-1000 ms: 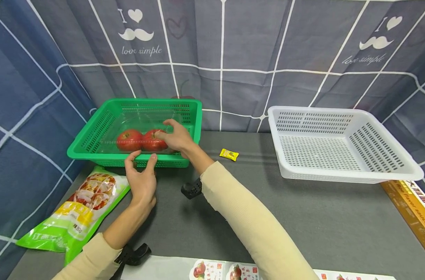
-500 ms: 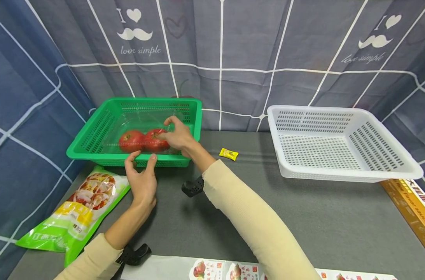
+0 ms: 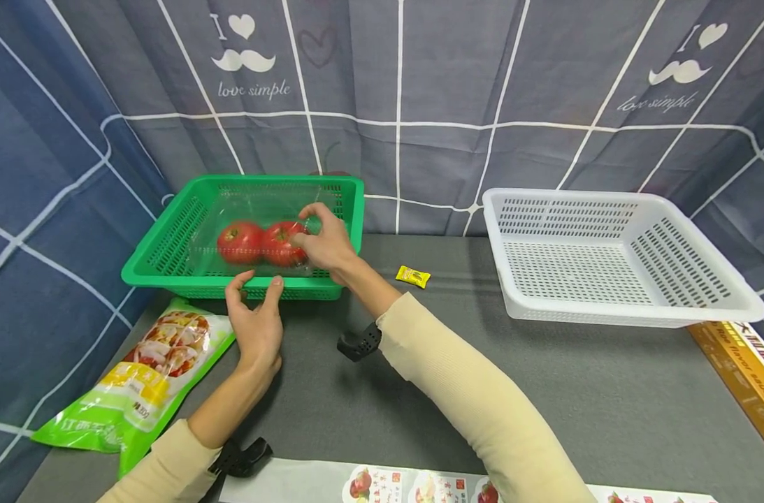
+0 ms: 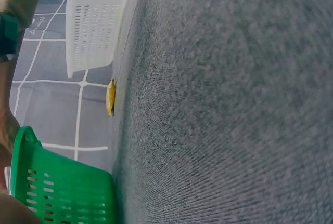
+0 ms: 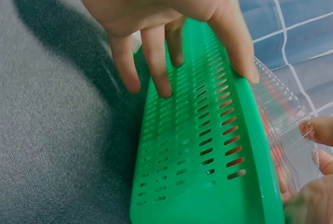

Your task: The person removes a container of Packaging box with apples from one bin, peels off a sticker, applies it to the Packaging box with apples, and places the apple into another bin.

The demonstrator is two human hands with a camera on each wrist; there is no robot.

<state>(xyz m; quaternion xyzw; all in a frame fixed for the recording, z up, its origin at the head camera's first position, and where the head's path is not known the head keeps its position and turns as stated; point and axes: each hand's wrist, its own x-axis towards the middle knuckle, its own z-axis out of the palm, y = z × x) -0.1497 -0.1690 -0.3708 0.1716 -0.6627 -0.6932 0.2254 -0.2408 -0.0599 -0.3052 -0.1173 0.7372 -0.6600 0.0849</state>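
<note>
The green basket (image 3: 161, 283) stands at the left, with a clear plastic box (image 3: 256, 199) tilted inside it. Two round red fruits (image 3: 285, 243), apple-like, show through the box. My right hand (image 3: 328, 241) pinches the box's right end above the basket; the right wrist view has its fingertips on the clear edge. With my left hand (image 3: 256, 332) I hold the basket's front rim. In the right wrist view this left hand (image 5: 171, 5) has one digit on the rim and other fingers against the outer wall. The box's underside is hidden.
A white basket (image 3: 633, 314) stands at the right, beside a brown sauce packet (image 3: 740, 377). Between the baskets lies a small yellow wrapped candy (image 3: 413, 276). A green food bag (image 3: 149, 370) lies left of my left hand; a label strip (image 3: 306, 482) lies along the front.
My right hand has shifted slightly up and right, and the plastic box with the red fruits has risen and tilted in the basket. My left hand stays at the rim.
</note>
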